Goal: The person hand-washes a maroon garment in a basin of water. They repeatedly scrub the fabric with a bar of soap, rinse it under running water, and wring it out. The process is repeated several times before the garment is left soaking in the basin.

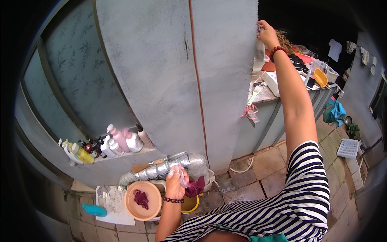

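Note:
Low in front of me, my left hand [176, 184] is closed around a wet-looking maroon cloth [195, 187], which hangs out to the right of the fingers. Something pale and see-through, perhaps suds or plastic, shows against the palm. My right hand [269, 35] is raised far out at the wall's corner, its fingers curled in on something small that I cannot make out, partly cut off by the wall edge. Beside my left wrist stands a peach-coloured basin [130, 201] with another maroon cloth [140, 199] in it. A yellow bucket [190, 204] is partly hidden behind that wrist.
Several pump bottles [117, 137] line the window ledge at left. A wooden-handled brush [146, 164] lies by a foil-wrapped pipe [155, 171]. A blue-green object [94, 210] lies near the basin. Under my right arm, a cluttered counter [264, 94] holds a light green brush [254, 95].

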`<action>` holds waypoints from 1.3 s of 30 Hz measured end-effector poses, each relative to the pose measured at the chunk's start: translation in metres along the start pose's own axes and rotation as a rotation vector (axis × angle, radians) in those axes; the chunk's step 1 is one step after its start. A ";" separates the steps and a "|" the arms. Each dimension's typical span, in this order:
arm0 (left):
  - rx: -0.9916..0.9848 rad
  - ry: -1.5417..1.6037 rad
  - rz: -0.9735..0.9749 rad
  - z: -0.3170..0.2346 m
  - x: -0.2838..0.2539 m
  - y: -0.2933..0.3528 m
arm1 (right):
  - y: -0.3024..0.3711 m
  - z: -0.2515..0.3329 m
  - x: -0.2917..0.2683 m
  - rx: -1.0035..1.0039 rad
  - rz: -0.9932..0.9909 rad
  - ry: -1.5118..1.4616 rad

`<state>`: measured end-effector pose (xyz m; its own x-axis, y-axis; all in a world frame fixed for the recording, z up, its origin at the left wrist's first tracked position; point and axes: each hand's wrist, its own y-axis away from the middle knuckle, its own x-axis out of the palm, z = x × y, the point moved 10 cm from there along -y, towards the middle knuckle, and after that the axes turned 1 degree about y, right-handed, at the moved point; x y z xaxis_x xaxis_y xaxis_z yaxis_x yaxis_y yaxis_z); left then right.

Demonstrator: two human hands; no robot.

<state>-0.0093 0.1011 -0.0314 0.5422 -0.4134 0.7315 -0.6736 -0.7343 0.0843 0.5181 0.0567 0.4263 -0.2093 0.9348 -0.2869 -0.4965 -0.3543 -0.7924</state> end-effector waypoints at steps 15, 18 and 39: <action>0.165 0.199 0.222 -0.045 0.054 0.002 | 0.175 0.053 -0.029 -0.275 -0.377 -0.191; 0.188 0.121 0.196 -0.042 0.050 -0.008 | 0.314 0.095 0.099 0.028 0.442 -0.523; 0.553 -0.704 -0.140 -0.059 0.017 0.009 | 0.558 0.117 0.207 0.508 0.887 -0.763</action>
<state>-0.0357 0.1191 0.0216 0.9053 -0.4009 0.1404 -0.3393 -0.8814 -0.3285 0.0992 0.0503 -0.0120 -0.9785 0.1829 -0.0958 -0.1680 -0.9749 -0.1459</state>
